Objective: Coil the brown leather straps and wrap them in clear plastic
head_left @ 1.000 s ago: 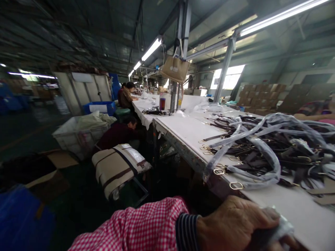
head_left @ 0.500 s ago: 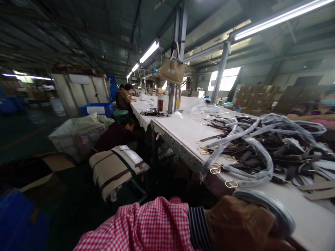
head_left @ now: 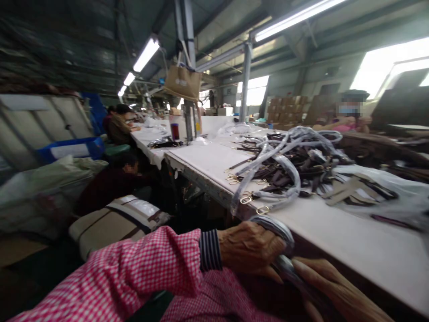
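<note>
My left hand (head_left: pixel 253 246) is closed around a plastic-wrapped strap (head_left: pixel 276 225), bent into a loop above my lap at the table's near edge. Lower down, my right hand (head_left: pixel 335 284) grips the same strap, its fingers along one side; part of that hand is dark and blurred. On the white table (head_left: pixel 362 223) beyond lies a heap of dark brown straps (head_left: pixel 301 167) with gold-coloured metal clips (head_left: pixel 263 209). Clear-wrapped straps (head_left: pixel 291 172) curve over the heap. Beside it, a plastic bag (head_left: pixel 398 192) lies among beige and dark strips.
A wrapped beige bundle (head_left: pixel 100 226) sits low at the left, near a crouching person (head_left: pixel 107 183). A tan bag (head_left: pixel 182 83) hangs from a metal post (head_left: pixel 189 120). Another person (head_left: pixel 350 114) is across the table. A blue bin (head_left: pixel 72 147) stands far left.
The view has swung to the right. My left hand and the looped strap now show more fully, and my right hand has come into view on the strap.
</note>
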A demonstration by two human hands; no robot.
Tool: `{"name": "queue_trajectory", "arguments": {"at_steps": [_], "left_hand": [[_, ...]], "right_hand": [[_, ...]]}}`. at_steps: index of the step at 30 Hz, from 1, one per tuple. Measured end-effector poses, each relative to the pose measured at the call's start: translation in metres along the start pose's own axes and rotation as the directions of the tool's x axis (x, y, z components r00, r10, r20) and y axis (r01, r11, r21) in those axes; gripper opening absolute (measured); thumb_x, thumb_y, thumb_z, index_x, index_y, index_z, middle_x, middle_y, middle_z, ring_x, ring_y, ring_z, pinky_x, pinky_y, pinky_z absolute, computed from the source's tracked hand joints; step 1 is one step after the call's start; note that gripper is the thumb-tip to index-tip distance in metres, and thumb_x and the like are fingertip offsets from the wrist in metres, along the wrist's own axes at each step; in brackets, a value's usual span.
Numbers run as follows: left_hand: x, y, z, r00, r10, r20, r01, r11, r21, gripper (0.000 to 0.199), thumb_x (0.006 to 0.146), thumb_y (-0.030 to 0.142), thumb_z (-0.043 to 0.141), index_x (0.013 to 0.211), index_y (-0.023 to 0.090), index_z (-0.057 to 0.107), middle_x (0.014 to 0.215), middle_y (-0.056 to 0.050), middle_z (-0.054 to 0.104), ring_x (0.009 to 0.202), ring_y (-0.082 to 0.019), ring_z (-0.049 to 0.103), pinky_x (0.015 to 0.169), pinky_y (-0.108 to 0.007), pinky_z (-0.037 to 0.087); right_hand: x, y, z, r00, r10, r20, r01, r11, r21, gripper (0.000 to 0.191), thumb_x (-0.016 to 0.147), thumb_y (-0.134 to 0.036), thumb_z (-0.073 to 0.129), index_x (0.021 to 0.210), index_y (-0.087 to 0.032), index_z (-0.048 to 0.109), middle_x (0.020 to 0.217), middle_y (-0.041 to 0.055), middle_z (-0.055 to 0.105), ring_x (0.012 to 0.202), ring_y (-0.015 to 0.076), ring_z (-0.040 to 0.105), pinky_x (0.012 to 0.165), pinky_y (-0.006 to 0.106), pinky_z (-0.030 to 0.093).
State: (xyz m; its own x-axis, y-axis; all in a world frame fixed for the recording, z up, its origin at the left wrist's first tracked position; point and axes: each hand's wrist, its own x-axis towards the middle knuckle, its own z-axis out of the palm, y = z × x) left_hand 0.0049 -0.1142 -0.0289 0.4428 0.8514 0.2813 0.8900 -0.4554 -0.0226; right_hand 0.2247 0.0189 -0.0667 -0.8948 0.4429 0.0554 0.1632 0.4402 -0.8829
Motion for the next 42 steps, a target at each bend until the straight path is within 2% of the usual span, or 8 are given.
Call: {"name": "queue_trajectory", "arguments": {"at_steps": [4, 8, 12, 17, 22, 30, 37, 42], "left_hand": [[-0.012, -0.003, -0.014, 0.953, -0.268, 0.142, 0.282, 0.955, -0.088, 0.03, 0.098, 0.047, 0.06, 0.094, 0.017, 0.058, 0.083, -0.005, 0.061, 0.07, -0.022, 0.056, 0.064, -0.031, 0.039], [-0.019, -0.005, -0.033, 0.865, -0.396, 0.309, 0.476, 0.843, -0.251, 0.035, 0.097, 0.053, 0.062, 0.089, 0.02, 0.054, 0.076, 0.004, 0.053, 0.067, -0.016, 0.05, 0.063, -0.028, 0.031], [-0.018, -0.003, -0.046, 0.83, -0.387, 0.401, 0.555, 0.642, -0.529, 0.038, 0.097, 0.053, 0.061, 0.08, 0.02, 0.052, 0.069, 0.006, 0.045, 0.062, -0.012, 0.043, 0.06, -0.026, 0.03], [-0.018, -0.003, -0.056, 0.738, -0.366, 0.567, 0.666, 0.261, -0.698, 0.035, 0.091, 0.046, 0.067, 0.074, 0.019, 0.053, 0.064, 0.006, 0.048, 0.055, -0.01, 0.045, 0.053, -0.023, 0.033], [-0.019, 0.006, -0.057, 0.721, -0.296, 0.626, 0.661, 0.024, -0.75, 0.035, 0.082, 0.047, 0.078, 0.08, 0.017, 0.06, 0.062, 0.007, 0.051, 0.052, -0.009, 0.044, 0.05, -0.022, 0.033], [-0.019, 0.018, -0.049, 0.756, -0.23, 0.612, 0.589, -0.168, -0.791, 0.049, 0.058, 0.039, 0.096, 0.089, 0.016, 0.066, 0.073, 0.005, 0.056, 0.061, -0.009, 0.047, 0.055, -0.021, 0.039], [-0.009, 0.029, -0.044, 0.828, -0.334, 0.45, 0.39, -0.234, -0.891, 0.049, 0.091, 0.06, 0.065, 0.091, 0.011, 0.07, 0.057, 0.003, 0.053, 0.044, -0.007, 0.042, 0.044, -0.021, 0.03], [0.004, 0.026, -0.043, 0.815, -0.447, 0.368, 0.14, -0.466, -0.874, 0.045, 0.09, 0.055, 0.07, 0.086, 0.01, 0.071, 0.055, 0.004, 0.05, 0.04, -0.005, 0.039, 0.043, -0.019, 0.035]], "right_hand": [[0.011, -0.034, -0.02, 0.908, 0.19, 0.374, -0.249, 0.962, 0.116, 0.054, 0.098, -0.068, 0.049, 0.104, -0.018, 0.067, 0.059, -0.0035, 0.06, 0.038, 0.0071, 0.039, 0.037, 0.018, 0.026], [0.025, -0.044, -0.043, 0.994, 0.015, 0.111, -0.008, 0.998, -0.067, 0.045, 0.102, -0.057, 0.049, 0.097, -0.018, 0.069, 0.068, -0.0017, 0.059, 0.058, 0.0118, 0.049, 0.051, 0.023, 0.036], [0.027, -0.051, -0.05, 0.965, -0.235, -0.119, 0.161, 0.884, -0.439, 0.033, 0.105, -0.047, 0.051, 0.11, -0.02, 0.07, 0.096, 0.0055, 0.071, 0.086, 0.0205, 0.063, 0.077, 0.031, 0.047], [0.027, -0.07, -0.031, 0.901, -0.434, 0.009, 0.392, 0.805, -0.445, 0.028, 0.108, -0.042, 0.048, 0.117, -0.025, 0.069, 0.112, 0.0053, 0.071, 0.102, 0.0207, 0.063, 0.093, 0.033, 0.043], [0.039, -0.054, -0.006, 0.938, -0.289, 0.193, 0.313, 0.943, -0.114, 0.048, 0.109, -0.049, 0.043, 0.079, -0.019, 0.064, 0.071, -0.0027, 0.058, 0.065, 0.012, 0.052, 0.064, 0.025, 0.039], [0.037, -0.021, 0.012, 0.97, -0.206, 0.132, 0.192, 0.975, 0.11, 0.062, 0.105, -0.061, 0.04, 0.059, -0.02, 0.048, 0.051, -0.005, 0.042, 0.049, 0.0102, 0.037, 0.051, 0.027, 0.028], [0.043, -0.027, 0.04, 0.97, -0.121, -0.212, 0.169, 0.96, 0.224, 0.07, 0.104, -0.067, 0.035, 0.051, -0.022, 0.045, 0.048, -0.0025, 0.043, 0.046, 0.0117, 0.041, 0.051, 0.028, 0.035], [0.055, -0.035, 0.059, 0.84, -0.055, -0.54, 0.265, 0.91, 0.32, 0.073, 0.1, -0.076, 0.028, 0.055, -0.023, 0.048, 0.05, -0.002, 0.044, 0.047, 0.0123, 0.038, 0.045, 0.027, 0.034]]}}
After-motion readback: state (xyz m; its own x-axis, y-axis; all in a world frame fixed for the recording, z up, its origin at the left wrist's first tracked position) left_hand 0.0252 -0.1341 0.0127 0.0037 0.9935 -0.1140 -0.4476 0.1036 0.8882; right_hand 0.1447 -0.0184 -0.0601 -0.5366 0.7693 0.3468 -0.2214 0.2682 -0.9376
